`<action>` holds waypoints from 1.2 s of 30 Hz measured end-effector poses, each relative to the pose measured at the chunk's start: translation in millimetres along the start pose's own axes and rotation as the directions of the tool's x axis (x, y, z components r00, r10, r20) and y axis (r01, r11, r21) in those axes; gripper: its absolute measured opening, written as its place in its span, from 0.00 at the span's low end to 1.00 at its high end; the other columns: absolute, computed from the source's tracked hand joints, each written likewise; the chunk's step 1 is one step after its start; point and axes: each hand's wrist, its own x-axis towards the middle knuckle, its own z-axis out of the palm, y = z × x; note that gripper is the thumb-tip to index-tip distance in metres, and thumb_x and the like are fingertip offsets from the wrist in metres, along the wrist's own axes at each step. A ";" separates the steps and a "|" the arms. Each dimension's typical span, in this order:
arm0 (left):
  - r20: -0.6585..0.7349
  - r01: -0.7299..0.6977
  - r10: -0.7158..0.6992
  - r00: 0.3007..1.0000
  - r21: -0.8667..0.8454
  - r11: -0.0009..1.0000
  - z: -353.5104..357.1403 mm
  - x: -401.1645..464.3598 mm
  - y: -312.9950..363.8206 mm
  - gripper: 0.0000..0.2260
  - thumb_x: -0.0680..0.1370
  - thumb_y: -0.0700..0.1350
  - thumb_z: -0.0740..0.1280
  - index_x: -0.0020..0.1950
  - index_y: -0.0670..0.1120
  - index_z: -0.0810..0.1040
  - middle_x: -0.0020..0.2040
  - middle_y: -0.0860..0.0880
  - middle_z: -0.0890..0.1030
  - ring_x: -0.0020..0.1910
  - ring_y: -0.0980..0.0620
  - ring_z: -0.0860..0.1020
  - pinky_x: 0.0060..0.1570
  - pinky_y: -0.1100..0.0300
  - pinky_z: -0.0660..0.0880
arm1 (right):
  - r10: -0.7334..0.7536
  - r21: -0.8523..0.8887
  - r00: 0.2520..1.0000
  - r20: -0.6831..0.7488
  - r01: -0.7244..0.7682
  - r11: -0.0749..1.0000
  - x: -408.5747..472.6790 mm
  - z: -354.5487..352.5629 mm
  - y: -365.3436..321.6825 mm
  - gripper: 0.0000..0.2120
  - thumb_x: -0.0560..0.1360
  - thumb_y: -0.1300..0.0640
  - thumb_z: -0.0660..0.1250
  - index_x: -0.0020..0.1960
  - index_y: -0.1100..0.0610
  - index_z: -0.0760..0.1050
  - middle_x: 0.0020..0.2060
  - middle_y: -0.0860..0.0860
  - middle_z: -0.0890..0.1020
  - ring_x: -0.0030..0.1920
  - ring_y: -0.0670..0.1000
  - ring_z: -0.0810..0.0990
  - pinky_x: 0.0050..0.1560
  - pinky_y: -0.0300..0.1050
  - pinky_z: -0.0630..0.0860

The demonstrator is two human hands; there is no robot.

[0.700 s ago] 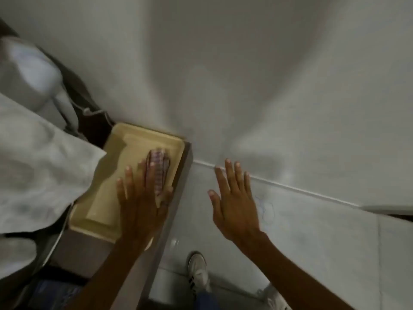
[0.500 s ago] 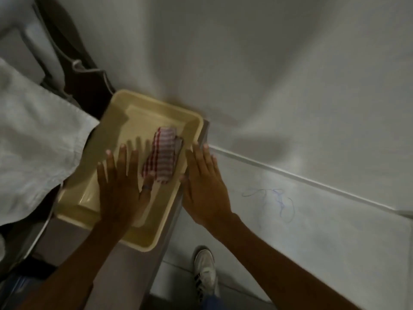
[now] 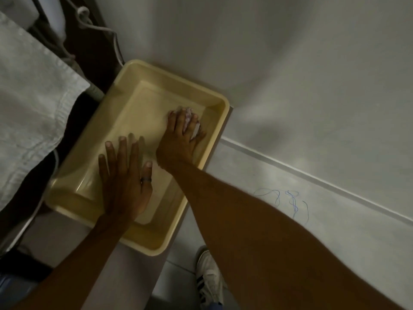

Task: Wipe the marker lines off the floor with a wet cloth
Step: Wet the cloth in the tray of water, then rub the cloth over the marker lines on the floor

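A yellow plastic tray [image 3: 214,98] sits on a low surface by the wall. A red-and-white checked cloth [image 3: 188,118] lies in its far right corner, mostly covered by my right hand [image 3: 181,139], whose fingers curl around it. Over the tray's near half, my left hand [image 3: 125,180] is spread flat with fingers apart, holding nothing; it wears a ring. Blue marker lines [image 3: 288,201] scribble across the pale floor to the right of the tray, near the baseboard.
A white cloth [image 3: 31,104] drapes over furniture at the left. Cables [image 3: 98,27] hang behind the tray. My shoe [image 3: 209,278] stands on the floor below the tray. The wall [image 3: 290,63] rises just beyond the marker lines.
My right hand has moved from the tray's edge into the tray and closed on the checked cloth. My left hand stays spread over the tray.
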 end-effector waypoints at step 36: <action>0.346 -0.491 0.457 0.820 0.011 0.871 404.6 -192.8 231.4 0.35 0.86 0.59 0.54 0.89 0.43 0.55 0.89 0.36 0.53 0.88 0.31 0.49 0.86 0.32 0.50 | 0.333 -0.011 0.940 -0.078 -0.335 0.942 -205.1 145.8 637.6 0.38 0.84 0.43 0.51 0.87 0.58 0.42 0.87 0.59 0.43 0.87 0.61 0.38 0.86 0.66 0.38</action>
